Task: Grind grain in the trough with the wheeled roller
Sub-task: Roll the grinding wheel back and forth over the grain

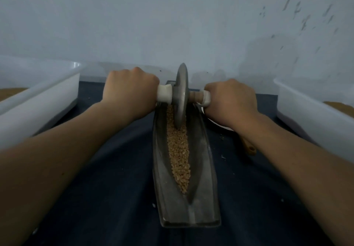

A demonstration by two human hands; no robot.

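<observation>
A long grey metal trough (205, 171) lies lengthwise on a dark blue cloth, its narrow groove filled with tan grain (179, 155). The wheeled roller's grey metal disc (181, 96) stands upright in the groove at the trough's far end, resting on the grain. A white-wrapped axle handle sticks out on each side of the disc. My left hand (130, 90) grips the left handle. My right hand (231, 102) grips the right handle. Both forearms stretch forward from the near edge.
White plastic tubs stand on either side, the left tub (38, 100) and the right tub (314, 111), each with tan grain showing inside. A pale wall rises just behind the trough. A small wooden handle (250, 148) lies under my right wrist. Stray grains dot the cloth (115, 178).
</observation>
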